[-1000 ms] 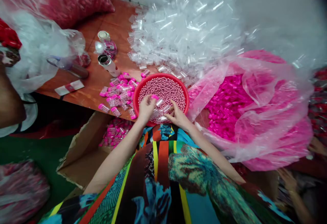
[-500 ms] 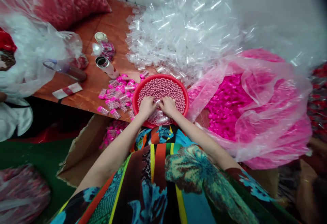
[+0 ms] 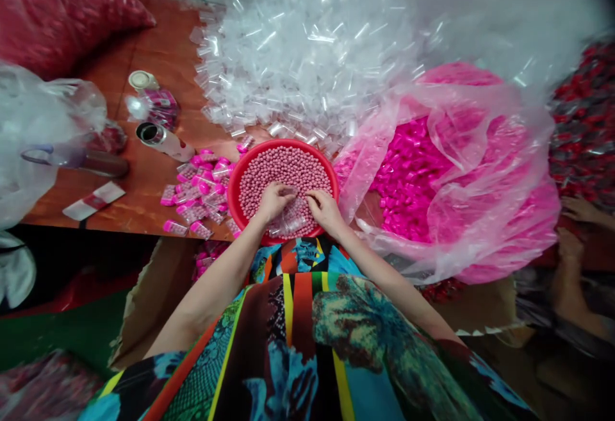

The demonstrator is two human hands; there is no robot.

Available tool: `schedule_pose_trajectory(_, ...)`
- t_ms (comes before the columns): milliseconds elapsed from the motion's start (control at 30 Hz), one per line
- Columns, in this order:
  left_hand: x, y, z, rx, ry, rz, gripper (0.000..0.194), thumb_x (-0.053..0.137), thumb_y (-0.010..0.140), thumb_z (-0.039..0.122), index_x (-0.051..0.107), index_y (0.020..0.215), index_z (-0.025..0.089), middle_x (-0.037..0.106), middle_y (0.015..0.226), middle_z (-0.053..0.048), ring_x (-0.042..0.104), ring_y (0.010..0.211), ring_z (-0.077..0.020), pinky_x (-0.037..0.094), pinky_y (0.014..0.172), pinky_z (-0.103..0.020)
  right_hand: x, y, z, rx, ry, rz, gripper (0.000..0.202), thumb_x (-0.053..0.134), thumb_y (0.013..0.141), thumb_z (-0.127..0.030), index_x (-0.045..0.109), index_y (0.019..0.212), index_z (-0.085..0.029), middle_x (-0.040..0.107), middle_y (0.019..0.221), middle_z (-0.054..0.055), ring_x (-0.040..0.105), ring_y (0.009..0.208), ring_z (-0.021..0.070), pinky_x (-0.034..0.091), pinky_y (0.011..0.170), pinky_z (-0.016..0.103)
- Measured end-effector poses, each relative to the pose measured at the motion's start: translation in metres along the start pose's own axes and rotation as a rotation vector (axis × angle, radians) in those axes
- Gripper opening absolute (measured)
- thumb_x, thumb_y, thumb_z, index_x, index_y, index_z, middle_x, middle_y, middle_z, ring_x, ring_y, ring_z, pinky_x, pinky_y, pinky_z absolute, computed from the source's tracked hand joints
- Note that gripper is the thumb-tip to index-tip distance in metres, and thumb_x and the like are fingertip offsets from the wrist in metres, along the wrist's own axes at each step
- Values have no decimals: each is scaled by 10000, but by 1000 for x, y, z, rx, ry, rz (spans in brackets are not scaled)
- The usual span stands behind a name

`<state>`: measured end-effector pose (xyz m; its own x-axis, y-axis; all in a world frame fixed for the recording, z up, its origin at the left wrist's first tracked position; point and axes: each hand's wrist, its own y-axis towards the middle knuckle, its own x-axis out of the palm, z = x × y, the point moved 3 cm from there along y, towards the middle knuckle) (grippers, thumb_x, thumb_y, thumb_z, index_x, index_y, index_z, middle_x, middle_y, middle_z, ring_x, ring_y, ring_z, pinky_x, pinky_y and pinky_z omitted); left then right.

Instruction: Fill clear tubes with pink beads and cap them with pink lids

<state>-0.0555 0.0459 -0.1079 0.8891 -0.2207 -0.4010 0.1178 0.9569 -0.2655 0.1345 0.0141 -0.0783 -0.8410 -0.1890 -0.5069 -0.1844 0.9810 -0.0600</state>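
Note:
In front of me a red plastic basin (image 3: 234, 184) holds many small pink beads (image 3: 283, 163). Inside it, several clear plastic tubes (image 3: 294, 221) lie on the beads close to my body. Over its left half, my left hand (image 3: 275, 203) has its fingers closed around a clear tube. My right hand (image 3: 325, 211) hovers over the right side, thumb and fingertips drawn together; whatever may be between them is too small to make out. A small gap separates the two hands. Left of the basin lie bead-filled tubes with pink caps (image 3: 202, 191).
Clear empty tubes (image 3: 298, 56) are heaped behind the basin. A pink plastic bag (image 3: 500, 184) with bright pink caps (image 3: 408, 181) stands right. A steel flask (image 3: 163, 142) and a small box (image 3: 93, 203) lie left. Another person's arm (image 3: 571, 280) shows far right.
My hands have drawn apart, the right one moving away from the left. The view has turned rightward, so the tabletop things appear further left and another person's arm shows at right.

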Motion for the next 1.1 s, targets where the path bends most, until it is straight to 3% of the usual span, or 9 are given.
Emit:
schedule_pose_trajectory(167, 1, -19, 14, -116, -402, -112, 309, 810, 790, 339, 785, 1035, 152, 779, 1067, -106, 688, 994, -255, 524, 976, -415, 8, 13, -14, 82, 243, 8, 212, 627, 924, -214, 727, 1111, -228, 731, 1102, 66, 653, 1003, 221, 520, 963, 370)
schedule_pose_trajectory(333, -6, -28, 29, -185, -583, -22, 574, 908, 656, 323, 723, 1171, 150, 762, 1044, -79, 681, 915, -209, 549, 923, -389, 17, 22, -13, 539, 804, -8, 180, 793, 805, -301, 678, 922, -226, 678, 810, -29, 591, 769, 141, 477, 767, 264)
schedule_pose_trajectory(500, -4, -38, 41, -179, -668, -2, 654, 892, 671, 316, 669, 1272, 188, 720, 962, -36, 663, 850, -187, 555, 884, -383, 17, 26, -18, 737, 992, -194, 254, 771, 792, -383, 602, 742, -198, 615, 617, -30, 450, 534, 96, 378, 544, 233)
schedule_pose_trajectory(667, -9, -41, 54, -21, -329, 57, 476, 846, 759, 335, 698, 1199, 232, 691, 1226, -106, 645, 1124, -272, 517, 978, -411, 16, 21, -24, 878, 1085, -337, 220, 748, 827, -329, 594, 748, -193, 616, 582, -34, 387, 447, 68, 282, 443, 186)
schedule_pose_trajectory(767, -16, -35, 50, -54, -156, 33, 384, 789, 815, 378, 710, 1159, 227, 704, 1114, -105, 652, 998, -277, 513, 886, -422, 17, 12, -27, 902, 1071, -377, 217, 716, 900, -372, 631, 818, -190, 657, 617, -18, 409, 422, 68, 229, 385, 167)
schedule_pose_trajectory(833, -22, -25, 44, -80, -42, 18, 336, 789, 800, 356, 729, 1110, 243, 698, 1031, -96, 634, 926, -282, 488, 869, -439, 15, 5, -27, 858, 983, -364, 187, 700, 933, -374, 651, 885, -201, 694, 666, -13, 450, 420, 72, 249, 357, 157)
schedule_pose_trajectory(933, -28, -5, 37, -44, 184, 6, 222, 785, 764, 276, 743, 982, 272, 677, 1090, -122, 590, 1061, -333, 417, 963, -469, 4, -5, -24, 742, 842, -308, 146, 711, 932, -340, 662, 892, -208, 708, 728, -23, 472, 419, 63, 295, 332, 151)
schedule_pose_trajectory(1033, -21, 11, 31, -53, 362, -58, 66, 691, 821, 249, 719, 877, 228, 655, 1085, -162, 546, 1124, -363, 342, 993, -498, -12, -18, -17, 680, 785, -234, 150, 678, 936, -327, 672, 857, -200, 698, 744, -23, 463, 419, 53, 330, 337, 150)
schedule_pose_trajectory(1100, -11, 15, 28, -58, 409, -80, 81, 626, 864, 236, 705, 852, 223, 650, 1053, -160, 535, 1093, -342, 322, 977, -494, -23, -29, -10, 668, 776, -159, 124, 662, 926, -315, 688, 892, -199, 701, 753, -19, 474, 436, 57, 347, 354, 151)
